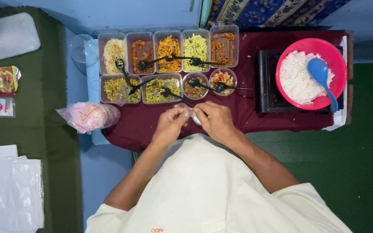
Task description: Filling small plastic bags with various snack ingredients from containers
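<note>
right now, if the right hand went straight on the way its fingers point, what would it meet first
The right hand points leftward at the small clear plastic piece it already pinches; just beyond that is the left hand, whose fingers meet it there. Depth is unclear, but nothing else lies between.

Pink bowl [340, 56] of rice, blue spoon [321, 74], food tubs [168, 48] — noodles perhaps — maroon cloth [255, 116].

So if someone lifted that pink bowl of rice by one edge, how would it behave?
The pink bowl looks rigid, likely plastic, so it probably wouldn't flex. Heaped with white rice, it is likely fairly heavy and might tilt toward the full side. The blue spoon resting loosely inside could slide.
</note>
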